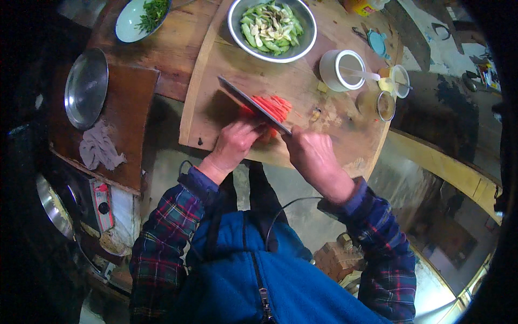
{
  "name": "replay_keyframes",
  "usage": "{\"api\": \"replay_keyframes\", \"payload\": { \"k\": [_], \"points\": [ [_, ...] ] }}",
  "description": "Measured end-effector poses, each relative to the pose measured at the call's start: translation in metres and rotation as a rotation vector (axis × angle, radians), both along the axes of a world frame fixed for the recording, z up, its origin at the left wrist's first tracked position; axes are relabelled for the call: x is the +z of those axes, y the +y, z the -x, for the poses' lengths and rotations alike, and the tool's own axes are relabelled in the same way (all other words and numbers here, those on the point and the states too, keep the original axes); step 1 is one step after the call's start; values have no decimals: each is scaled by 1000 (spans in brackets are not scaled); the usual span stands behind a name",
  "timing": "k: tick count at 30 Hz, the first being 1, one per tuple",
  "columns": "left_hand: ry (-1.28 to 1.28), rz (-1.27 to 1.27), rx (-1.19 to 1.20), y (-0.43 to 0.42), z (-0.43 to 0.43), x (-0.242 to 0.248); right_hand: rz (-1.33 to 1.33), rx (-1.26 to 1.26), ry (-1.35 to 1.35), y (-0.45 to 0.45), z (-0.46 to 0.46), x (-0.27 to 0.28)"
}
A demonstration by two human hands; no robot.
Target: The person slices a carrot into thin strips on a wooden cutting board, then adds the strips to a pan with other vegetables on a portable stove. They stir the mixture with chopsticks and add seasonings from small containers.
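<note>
My right hand is closed around the handle of a kitchen knife, whose long blade slants up to the left over the wooden board. Thin red strips of a cut vegetable, perhaps carrot, lie in a pile along the blade's far side. My left hand presses on more of the red vegetable at the near side of the blade, its fingertips close to the metal. What lies under those fingers is mostly hidden. Beyond the knife stands a metal bowl of green pods topped with pale slices.
At the right of the wooden board are a white container with a spoon, a small tub and a glass jar. To the left are a bowl of green herbs, a metal plate and a grey cloth.
</note>
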State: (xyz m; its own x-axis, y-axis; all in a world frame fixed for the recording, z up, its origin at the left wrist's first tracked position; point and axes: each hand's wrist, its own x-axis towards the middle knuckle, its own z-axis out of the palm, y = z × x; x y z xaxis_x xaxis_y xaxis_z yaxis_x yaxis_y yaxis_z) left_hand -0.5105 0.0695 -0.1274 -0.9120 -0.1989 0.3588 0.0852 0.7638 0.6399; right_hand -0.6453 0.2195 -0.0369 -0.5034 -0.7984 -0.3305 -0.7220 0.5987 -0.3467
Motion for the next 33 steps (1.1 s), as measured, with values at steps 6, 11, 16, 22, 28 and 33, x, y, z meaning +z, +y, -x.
{"api": "replay_keyframes", "payload": {
  "k": [6, 11, 16, 22, 28, 33],
  "points": [
    [-65, 29, -43, -1, -4, -3, 1, -21, 4, -6, 2, -7],
    [61, 37, 36, 3, -4, -11, 44, -20, 12, 9, 0, 11],
    [57, 11, 41, 4, -5, -20, 57, 39, 37, 10, -9, 2],
    [-69, -69, 1, 2, -10, -17, 55, -41, 5, 2, -2, -12],
    [35, -6, 60, 4, -4, -19, -34, 86, 60, 13, -8, 3],
    [39, -13, 46, 2, -7, -20, 50, 23, 39, -1, -10, -9]
  ]
}}
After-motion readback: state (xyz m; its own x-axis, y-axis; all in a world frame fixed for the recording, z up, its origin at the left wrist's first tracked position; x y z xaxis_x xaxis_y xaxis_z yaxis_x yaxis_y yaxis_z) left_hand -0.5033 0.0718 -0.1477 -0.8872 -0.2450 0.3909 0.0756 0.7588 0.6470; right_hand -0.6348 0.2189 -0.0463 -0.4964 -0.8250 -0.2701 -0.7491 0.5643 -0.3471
